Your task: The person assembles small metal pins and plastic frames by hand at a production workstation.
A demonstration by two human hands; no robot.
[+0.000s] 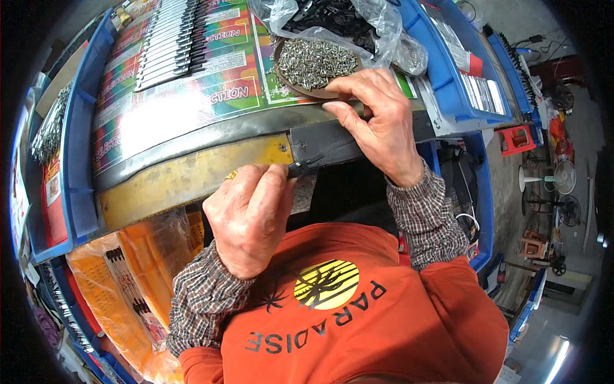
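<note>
My left hand is closed at the table's front edge, thumb and fingertips pinching a small, slim black part whose end points to the right. A gold-coloured ring sits on one of its fingers. My right hand is curled over the near rim of a round brown dish, its thumb and forefinger drawn close together; anything between the tips is too small to make out. The dish holds a heap of small silver metal pins. Behind it lies a clear plastic bag of black parts.
Slender black-and-silver pieces lie in a row on the colourful table cover. Blue bins flank the table, one at right holding flat metal pieces. An orange crate stands below left. Fans stand farther right.
</note>
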